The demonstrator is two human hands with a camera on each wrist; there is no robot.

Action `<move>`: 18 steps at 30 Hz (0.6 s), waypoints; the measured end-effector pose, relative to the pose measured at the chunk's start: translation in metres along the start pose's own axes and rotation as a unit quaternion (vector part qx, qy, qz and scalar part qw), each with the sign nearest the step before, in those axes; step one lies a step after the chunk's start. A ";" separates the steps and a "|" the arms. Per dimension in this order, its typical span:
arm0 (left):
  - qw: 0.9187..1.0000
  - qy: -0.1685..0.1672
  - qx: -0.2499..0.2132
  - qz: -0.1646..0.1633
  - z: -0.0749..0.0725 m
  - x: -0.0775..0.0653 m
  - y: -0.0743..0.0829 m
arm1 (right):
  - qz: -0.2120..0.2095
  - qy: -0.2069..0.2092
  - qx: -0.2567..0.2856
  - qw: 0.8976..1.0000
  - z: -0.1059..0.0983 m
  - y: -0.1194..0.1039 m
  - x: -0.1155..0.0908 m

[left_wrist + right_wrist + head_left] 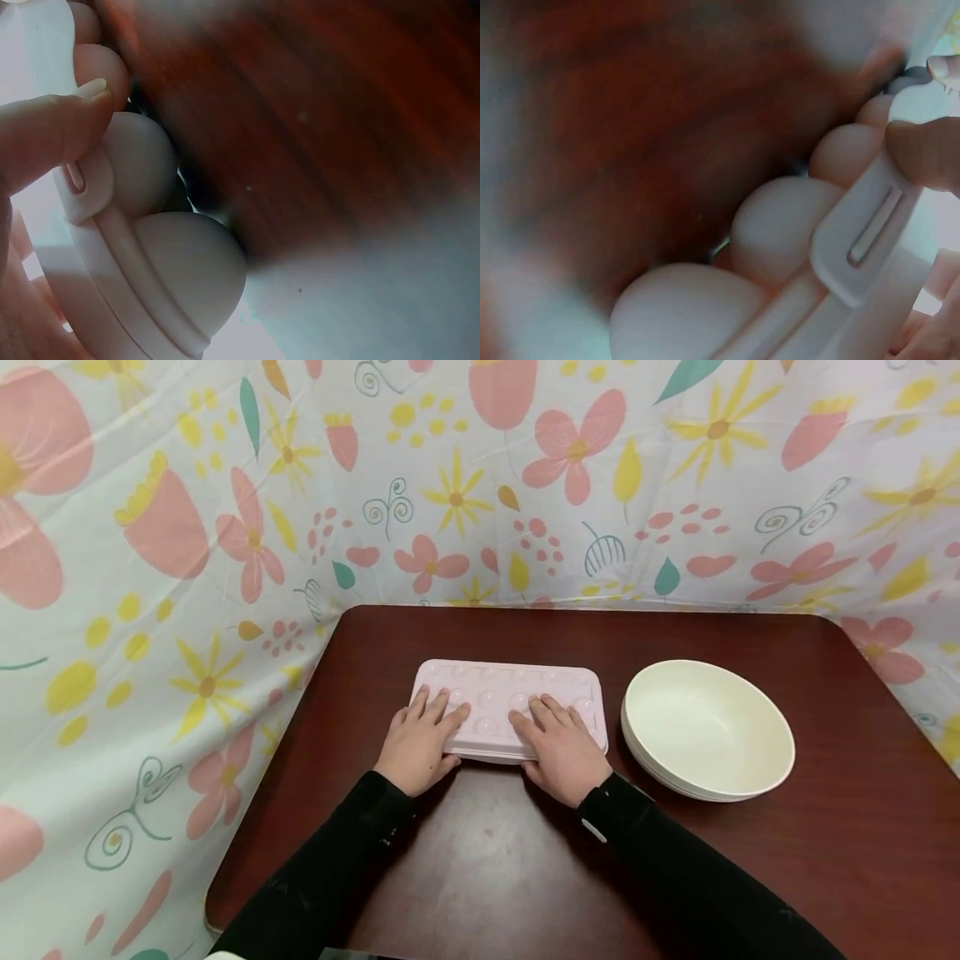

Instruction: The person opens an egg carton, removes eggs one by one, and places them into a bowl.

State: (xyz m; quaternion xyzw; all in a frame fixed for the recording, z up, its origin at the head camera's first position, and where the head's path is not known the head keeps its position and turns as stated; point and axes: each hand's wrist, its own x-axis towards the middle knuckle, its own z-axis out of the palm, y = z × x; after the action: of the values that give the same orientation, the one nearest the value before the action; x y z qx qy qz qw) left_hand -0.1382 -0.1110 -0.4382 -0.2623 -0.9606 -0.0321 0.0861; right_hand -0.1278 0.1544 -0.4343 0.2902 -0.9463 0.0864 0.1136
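Observation:
A pale pink tray (495, 677) with a lid of low round bumps lies lengthwise on the dark table. My left hand (415, 745) grips its front left part, fingers spread over the lid and thumb at the front edge. On the front right, my right hand (564, 750) holds it in the same way. From the left wrist, rounded cups (195, 274) bulge below the rim, and my thumb (52, 131) touches a slotted clasp (94, 191). In the right wrist view my other thumb (926, 154) presses a similar clasp (855, 244). What the tray contains is hidden.
A large cream bowl (708, 727) stands right of the tray, close to my right hand; lines run round its outer side below the rim. The reddish-brown table (465, 877) has rounded corners. A flowered cloth (420, 510) hangs behind it and along the left.

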 end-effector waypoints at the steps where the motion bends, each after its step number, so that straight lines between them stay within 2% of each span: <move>1: 1.000 0.005 -0.001 0.001 0.000 -0.001 0.000 | 0.000 0.001 0.002 1.000 0.000 0.001 0.000; 7: 1.000 -0.008 -0.004 -0.011 -0.001 0.000 0.001 | -0.003 -0.017 0.020 1.000 0.000 0.006 0.003; 14: 1.000 0.005 -0.005 -0.004 -0.002 0.018 0.001 | 0.018 -0.007 0.018 1.000 -0.002 0.016 0.011; 18: 1.000 -0.004 -0.007 -0.015 -0.003 0.020 0.002 | 0.017 -0.012 0.024 1.000 -0.002 0.018 0.012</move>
State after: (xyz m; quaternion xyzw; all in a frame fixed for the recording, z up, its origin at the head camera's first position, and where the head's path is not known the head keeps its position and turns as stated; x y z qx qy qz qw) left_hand -0.1539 -0.0992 -0.4313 -0.2486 -0.9645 -0.0392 0.0798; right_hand -0.1476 0.1627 -0.4307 0.2781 -0.9499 0.1072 0.0939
